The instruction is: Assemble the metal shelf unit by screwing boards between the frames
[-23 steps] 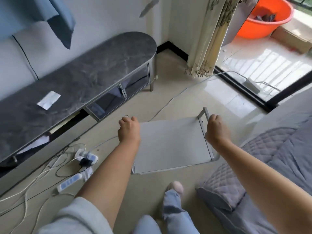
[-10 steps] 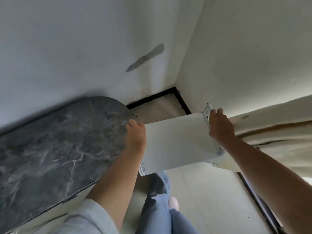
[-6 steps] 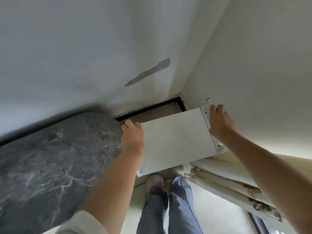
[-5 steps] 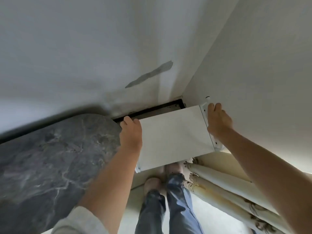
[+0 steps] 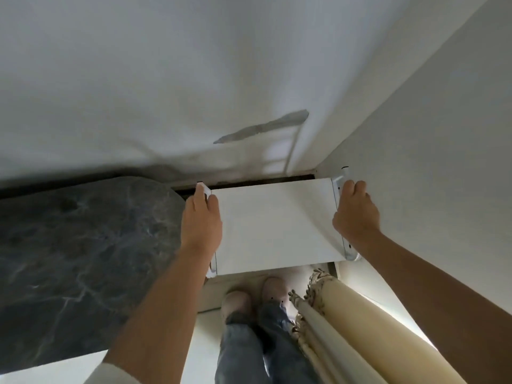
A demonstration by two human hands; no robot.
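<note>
One white shelf unit (image 5: 277, 223) sits in the corner where two pale walls meet, its flat, smooth top board a plain rectangle with one metal frame (image 5: 337, 189) on each side — two in all. The left hand (image 5: 201, 220) grasps the left frame rail with its fingers curled over it; the right hand (image 5: 356, 214) grips the right frame the same way. Left of the unit lies one dark cabinet top (image 5: 77, 259), marbled grey with a rounded end. Below are two feet in pale shoes (image 5: 238, 302) and blue jeans, and beside them one cream curtain (image 5: 340, 322) — folded, with a patterned hem.
</note>
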